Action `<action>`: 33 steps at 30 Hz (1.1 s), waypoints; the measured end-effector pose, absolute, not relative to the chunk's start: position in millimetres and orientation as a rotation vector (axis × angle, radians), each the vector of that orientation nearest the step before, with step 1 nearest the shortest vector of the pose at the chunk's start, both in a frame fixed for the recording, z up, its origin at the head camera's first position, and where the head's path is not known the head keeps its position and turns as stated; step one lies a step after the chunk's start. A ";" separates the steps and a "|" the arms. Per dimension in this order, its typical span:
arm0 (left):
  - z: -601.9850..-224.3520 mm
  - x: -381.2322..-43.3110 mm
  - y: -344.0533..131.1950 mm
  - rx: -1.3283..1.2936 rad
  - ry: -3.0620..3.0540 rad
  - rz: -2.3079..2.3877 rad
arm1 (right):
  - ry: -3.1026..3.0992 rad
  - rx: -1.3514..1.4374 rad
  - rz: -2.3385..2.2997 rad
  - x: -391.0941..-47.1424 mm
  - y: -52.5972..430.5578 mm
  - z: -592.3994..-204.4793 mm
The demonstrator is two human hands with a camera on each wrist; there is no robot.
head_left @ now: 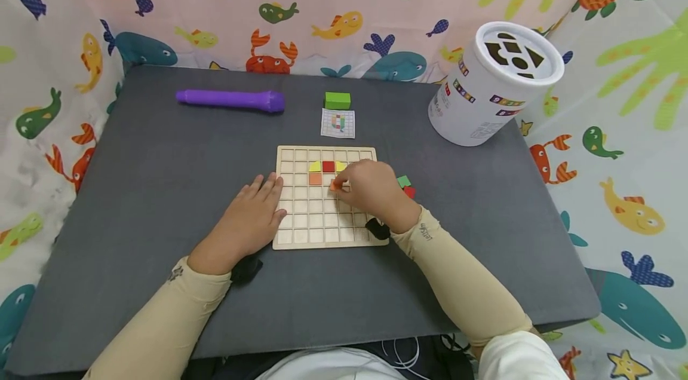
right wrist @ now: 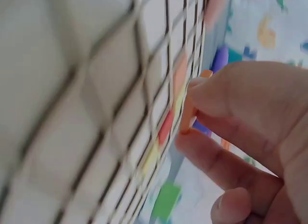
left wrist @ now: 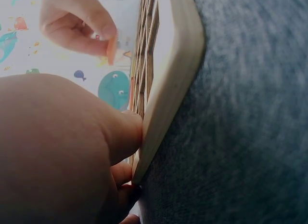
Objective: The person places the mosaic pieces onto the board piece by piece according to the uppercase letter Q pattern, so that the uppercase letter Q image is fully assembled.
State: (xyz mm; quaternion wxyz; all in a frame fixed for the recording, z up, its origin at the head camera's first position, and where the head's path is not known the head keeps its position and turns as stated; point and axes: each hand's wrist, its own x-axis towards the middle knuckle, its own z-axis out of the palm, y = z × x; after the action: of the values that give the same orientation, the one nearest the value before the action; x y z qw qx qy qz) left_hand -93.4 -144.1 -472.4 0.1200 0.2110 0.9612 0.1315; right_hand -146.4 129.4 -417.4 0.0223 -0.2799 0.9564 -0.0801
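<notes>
A wooden grid board [head_left: 301, 221] lies on the grey table. Set in its cells are two yellow pieces [head_left: 315, 166], a red square tile [head_left: 328, 166] and an orange square tile [head_left: 315, 178]. My right hand [head_left: 371, 189] pinches another orange tile [right wrist: 187, 115] between thumb and fingers, just above the board; the thumb hides part of it. My left hand [head_left: 249, 218] rests along the board's left edge, its fingers fairly straight and touching the wooden rim [left wrist: 168, 84]. Green [head_left: 404, 181] and red [head_left: 409, 192] pieces lie right of the board, partly hidden by my right wrist.
Behind the board lie a small printed pattern card [head_left: 338, 123] and a green block [head_left: 337, 100]. A purple stick [head_left: 231, 100] is at the back left. At the back right stands a white bucket [head_left: 473, 111] with shaped holes in its lid. A patterned curtain [head_left: 215, 15] surrounds the table.
</notes>
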 end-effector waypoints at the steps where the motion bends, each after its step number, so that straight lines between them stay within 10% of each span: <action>1: -472.3 -93.5 -143.8 0.613 2.807 0.383 | 2.952 -0.902 -0.226 -145.1 122.1 -419.0; 20: -474.4 -95.2 -142.0 0.583 2.805 0.319 | 2.880 -1.118 -0.186 -143.4 97.1 -429.5; 33: -472.3 -95.6 -142.0 0.613 2.796 0.355 | 2.971 -0.258 -0.699 -135.7 216.7 -420.4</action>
State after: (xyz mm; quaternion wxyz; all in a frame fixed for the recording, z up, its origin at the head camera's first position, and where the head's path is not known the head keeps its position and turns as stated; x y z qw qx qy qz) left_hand -95.6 -142.0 -472.3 0.1285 0.2107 0.9614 0.1220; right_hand -135.7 216.7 -420.4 0.0391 -0.0842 0.9692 -0.2280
